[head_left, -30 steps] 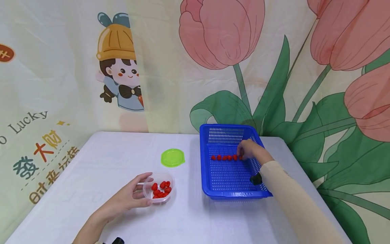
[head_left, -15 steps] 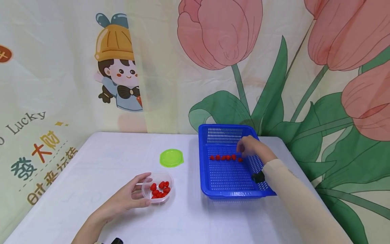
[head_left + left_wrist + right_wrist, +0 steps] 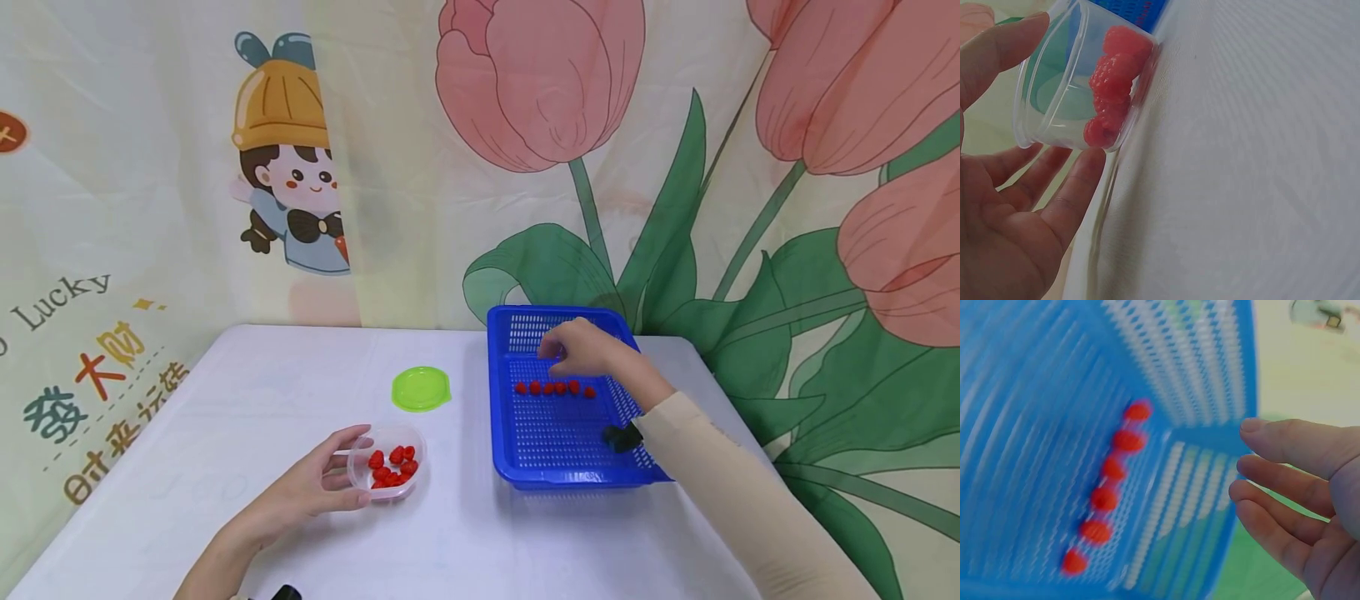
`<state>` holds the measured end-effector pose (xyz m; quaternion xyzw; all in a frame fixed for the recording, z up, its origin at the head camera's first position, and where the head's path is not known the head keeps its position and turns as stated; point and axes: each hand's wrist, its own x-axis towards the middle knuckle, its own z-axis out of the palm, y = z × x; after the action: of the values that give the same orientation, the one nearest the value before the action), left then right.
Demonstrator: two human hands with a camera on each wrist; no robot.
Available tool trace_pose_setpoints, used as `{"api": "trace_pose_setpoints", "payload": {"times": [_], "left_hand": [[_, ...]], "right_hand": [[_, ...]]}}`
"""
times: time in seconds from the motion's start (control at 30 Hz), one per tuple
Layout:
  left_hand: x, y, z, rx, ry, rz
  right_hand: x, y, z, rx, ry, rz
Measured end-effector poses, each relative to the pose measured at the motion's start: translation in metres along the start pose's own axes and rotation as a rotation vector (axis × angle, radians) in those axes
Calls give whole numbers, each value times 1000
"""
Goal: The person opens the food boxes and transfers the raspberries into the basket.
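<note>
My left hand [image 3: 322,479] holds a small clear plastic container [image 3: 1060,81] on the white table, thumb and fingers around its near-left side. Several red raspberries [image 3: 1113,75] lie in the bottom of it. Over the blue plastic basket [image 3: 517,442], my right hand [image 3: 588,346] is lifted with nothing in its fingers, which are loosely bent in the right wrist view. Below it, several more raspberries [image 3: 560,388] form a row across the basket floor, left to right. The right wrist view shows the same row [image 3: 1105,499], slightly blurred.
A light green lid [image 3: 422,389] lies flat on the white table [image 3: 457,533], behind the container and left of the basket. A printed curtain [image 3: 405,167] with tulips hangs behind the table. A dark wrist device [image 3: 622,437] hangs over the basket's right side.
My right hand has let go of the raspberry at the row's right end, risen, and moved left above the row. The left hand stays at the container.
</note>
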<state>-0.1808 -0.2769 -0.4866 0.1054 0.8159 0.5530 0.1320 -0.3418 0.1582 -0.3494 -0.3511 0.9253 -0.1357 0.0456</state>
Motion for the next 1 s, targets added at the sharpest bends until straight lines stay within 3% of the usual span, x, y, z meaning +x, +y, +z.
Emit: {"api": "trace_pose_setpoints", "payload": {"times": [0.3, 0.57, 0.77, 1.0], "left_hand": [[0, -1, -1, -7, -1, 2], [-2, -1, -2, -3, -1, 5], [-2, -1, -2, -4, -4, 2], [0, 1, -2, -5, -3, -9]], "right_hand": [[10, -71, 6, 79, 16, -97], [18, -127, 27, 151, 29, -105], [27, -154, 45, 204, 21, -81], [37, -169, 72, 309, 31, -50]]}}
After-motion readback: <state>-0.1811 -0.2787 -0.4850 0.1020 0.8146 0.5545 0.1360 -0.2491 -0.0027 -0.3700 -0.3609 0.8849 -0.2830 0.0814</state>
